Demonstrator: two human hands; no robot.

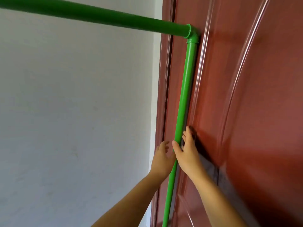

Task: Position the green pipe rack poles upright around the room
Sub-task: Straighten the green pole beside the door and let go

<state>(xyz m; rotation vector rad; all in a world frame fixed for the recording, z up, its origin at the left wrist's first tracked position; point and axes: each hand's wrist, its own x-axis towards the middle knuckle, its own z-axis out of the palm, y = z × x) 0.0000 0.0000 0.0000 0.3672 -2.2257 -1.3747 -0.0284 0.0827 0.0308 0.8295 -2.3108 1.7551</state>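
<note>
A green pipe pole [184,95] stands nearly upright against the red-brown door [246,95]. At its top a green elbow joint [193,34] links it to a horizontal green pipe [91,13] that runs off to the upper left. My right hand [186,153] is at the pole about halfway up, thumb on its left side and fingers spread behind it toward the door. My left hand [161,158] is just left of the pole with fingers apart, holding nothing. The pole's foot is out of view.
A plain white wall [73,112] fills the left half. The door frame [164,95] runs down the middle, right beside the pole. A grey panel [211,167] sits on the door below my right hand.
</note>
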